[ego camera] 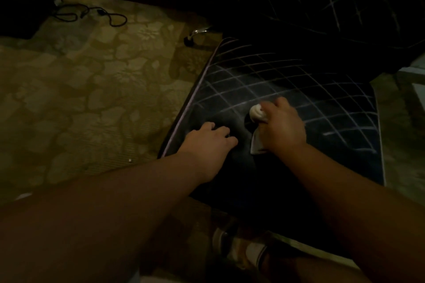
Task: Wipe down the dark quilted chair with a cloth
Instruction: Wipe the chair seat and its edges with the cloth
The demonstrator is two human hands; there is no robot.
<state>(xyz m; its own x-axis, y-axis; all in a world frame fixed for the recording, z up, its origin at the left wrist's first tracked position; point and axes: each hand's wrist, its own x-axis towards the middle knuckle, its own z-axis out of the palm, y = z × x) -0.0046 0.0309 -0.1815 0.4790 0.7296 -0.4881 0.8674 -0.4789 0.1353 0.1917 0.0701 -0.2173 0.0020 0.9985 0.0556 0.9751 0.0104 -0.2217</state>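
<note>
The room is dim. The dark quilted chair (287,89) fills the right side of the frame, and its seat with pale crossing lines sits in the middle right. The chair back rises in the upper right. The right hand (281,125) is on the seat near the middle of the frame. Its grip is curled tight around a white cloth (257,114), and a bunched bit of cloth pokes out at the top of the fist while a flat corner hangs out below it. The cloth looks like it is touching the seat, but the dark makes that hard to see. The left hand (207,142) lies just beside it, to the left, near the front left edge of the seat. Its fingers are loosely spread and rest flat on the dark cushion, holding nothing. A flowery carpet (92,99) covers the left side of the frame. A black cable (92,12) lies looped on it in the upper left. A shoe (255,253) shows at the bottom middle.
</note>
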